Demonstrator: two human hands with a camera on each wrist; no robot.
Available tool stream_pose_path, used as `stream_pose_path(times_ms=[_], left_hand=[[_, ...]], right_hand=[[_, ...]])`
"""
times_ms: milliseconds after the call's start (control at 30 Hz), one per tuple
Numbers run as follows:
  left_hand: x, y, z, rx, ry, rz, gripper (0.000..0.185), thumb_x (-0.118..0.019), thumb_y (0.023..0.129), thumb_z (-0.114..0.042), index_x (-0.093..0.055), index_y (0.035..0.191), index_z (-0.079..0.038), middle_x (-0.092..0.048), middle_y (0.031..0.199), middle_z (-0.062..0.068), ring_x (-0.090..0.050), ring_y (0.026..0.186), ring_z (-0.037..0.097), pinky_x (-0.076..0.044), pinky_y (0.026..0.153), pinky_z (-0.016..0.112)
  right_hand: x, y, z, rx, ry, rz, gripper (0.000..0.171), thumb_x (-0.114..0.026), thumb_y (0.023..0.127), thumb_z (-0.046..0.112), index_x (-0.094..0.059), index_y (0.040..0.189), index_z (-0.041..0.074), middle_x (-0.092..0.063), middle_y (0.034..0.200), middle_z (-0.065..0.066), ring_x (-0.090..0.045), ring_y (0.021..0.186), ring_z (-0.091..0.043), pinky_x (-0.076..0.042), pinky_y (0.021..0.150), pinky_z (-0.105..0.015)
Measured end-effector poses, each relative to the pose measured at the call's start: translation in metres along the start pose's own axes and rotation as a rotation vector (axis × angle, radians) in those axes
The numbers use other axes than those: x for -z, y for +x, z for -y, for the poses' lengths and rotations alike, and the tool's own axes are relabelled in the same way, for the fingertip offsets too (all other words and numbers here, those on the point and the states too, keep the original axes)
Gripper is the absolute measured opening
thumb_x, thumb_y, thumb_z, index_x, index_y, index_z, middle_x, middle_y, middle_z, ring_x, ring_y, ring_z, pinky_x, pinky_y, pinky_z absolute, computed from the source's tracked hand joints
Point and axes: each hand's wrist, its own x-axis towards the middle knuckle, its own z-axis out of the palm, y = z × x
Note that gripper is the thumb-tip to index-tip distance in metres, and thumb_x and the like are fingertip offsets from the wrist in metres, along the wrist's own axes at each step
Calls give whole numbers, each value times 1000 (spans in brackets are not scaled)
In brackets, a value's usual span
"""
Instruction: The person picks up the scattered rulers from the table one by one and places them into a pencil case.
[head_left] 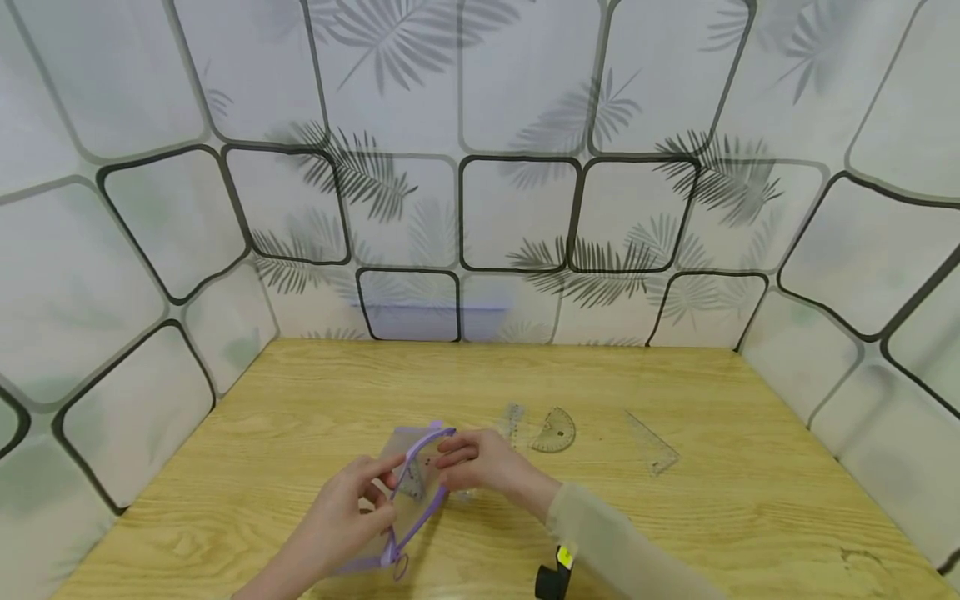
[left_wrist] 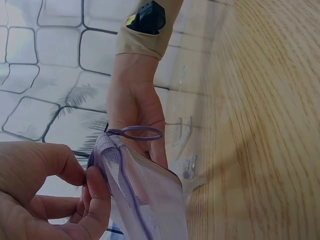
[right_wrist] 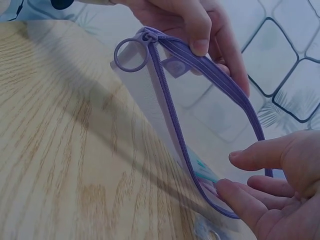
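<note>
A translucent mesh zipper pouch (head_left: 369,548) with purple trim is tilted up off the table, its mouth spread. My left hand (head_left: 351,507) pinches one zippered edge between thumb and fingers. At the mouth is my right hand (head_left: 486,460), its fingers loosely bent and the thumb apart from them. In the right wrist view its fingertips are at the lower zipper edge (right_wrist: 172,110), with nothing visible between them. A purple ring pull (right_wrist: 131,55) hangs at the zipper's end. Through the opening shows a clear set square (head_left: 412,482); a teal-marked piece (right_wrist: 204,171) appears inside too.
On the wooden table (head_left: 720,533), right of the pouch, lie a clear ruler (head_left: 513,421), a protractor (head_left: 556,431) and another set square (head_left: 663,460). A small transparent piece (head_left: 465,494) lies below my right hand. Patterned panels (head_left: 517,208) enclose the back and sides.
</note>
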Motion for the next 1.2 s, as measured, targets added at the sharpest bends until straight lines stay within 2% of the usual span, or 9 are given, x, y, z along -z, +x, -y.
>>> stream_pose_path(times_ms=[267, 400, 700, 933, 1200], left_hand=[[1, 1, -1, -10, 15, -2, 61, -63, 76, 6, -52, 136, 10, -56, 100, 9, -58, 74, 9, -54, 56, 18], [1, 1, 0, 1, 9, -8, 62, -62, 75, 6, -52, 136, 10, -56, 99, 10, -59, 74, 13, -54, 57, 17], [1, 1, 1, 21, -4, -12, 60, -63, 76, 8, -53, 135, 10, -56, 99, 10, -59, 74, 12, -55, 58, 16], [1, 2, 1, 21, 12, -14, 61, -64, 76, 6, -53, 135, 10, -56, 99, 9, -57, 73, 8, -54, 56, 17], [1, 2, 3, 15, 1, -2, 61, -63, 76, 7, -52, 135, 11, -56, 100, 11, -59, 74, 12, -54, 56, 17]], right_hand=[[6, -3, 0, -8, 17, -10, 50, -70, 85, 6, -55, 132, -6, -68, 121, -23, -72, 98, -25, -61, 87, -35], [9, -4, -1, 1, -9, -11, 51, -71, 85, 7, -55, 132, -6, -68, 120, -23, -72, 98, -23, -61, 87, -33], [17, -6, -2, 44, -38, 9, 49, -68, 88, 6, -54, 133, -8, -66, 121, -25, -70, 102, -24, -61, 88, -34], [23, -8, -4, 54, -59, 3, 47, -68, 88, 6, -56, 132, -6, -66, 122, -26, -67, 110, -33, -60, 88, -33], [33, -11, -8, 74, -87, -18, 48, -67, 90, 5, -53, 134, -7, -63, 125, -27, -66, 111, -30, -60, 90, -33]])
